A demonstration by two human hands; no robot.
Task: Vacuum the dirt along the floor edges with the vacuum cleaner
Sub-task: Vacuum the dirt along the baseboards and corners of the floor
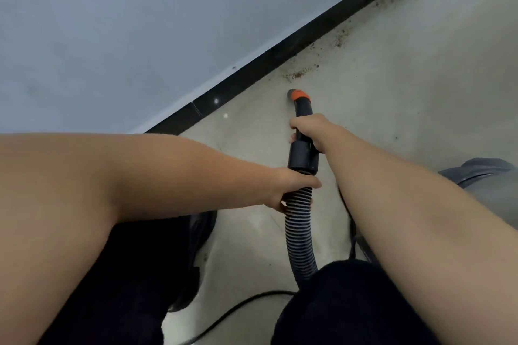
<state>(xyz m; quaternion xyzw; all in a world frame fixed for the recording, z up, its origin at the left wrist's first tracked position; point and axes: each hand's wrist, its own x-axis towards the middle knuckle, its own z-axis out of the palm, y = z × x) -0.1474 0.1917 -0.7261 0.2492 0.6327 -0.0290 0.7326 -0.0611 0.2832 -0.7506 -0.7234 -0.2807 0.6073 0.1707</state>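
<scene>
We see the vacuum hose [299, 221], black and ribbed, running up from between the person's knees to a smooth black cuff [303, 158] and then a rigid black tube that ends in an orange collar [300, 96] with a dark nozzle tip [292, 92]. The tip sits low over the pale floor [406, 98], just short of a band of brown dirt [301, 73] that trails along the foot of the black skirting [280, 56] toward the upper right. The right hand [308, 129] grips the rigid tube just above the cuff, its fingers wrapped around the far side (only the back of the hand and the thumb edge face us). The left hand [291, 190] holds the ribbed hose just below the cuff, thumb laid across the top and fingers curled underneath. Both bare forearms reach in from the lower corners. Above the skirting rises a blue-grey wall [126, 22]. At the right edge we see part of a grey rounded body [482, 173], partly cut off by the frame. A thin black cable [252, 298] snakes across the floor near the bottom, between 2 dark trouser legs [126, 274].
</scene>
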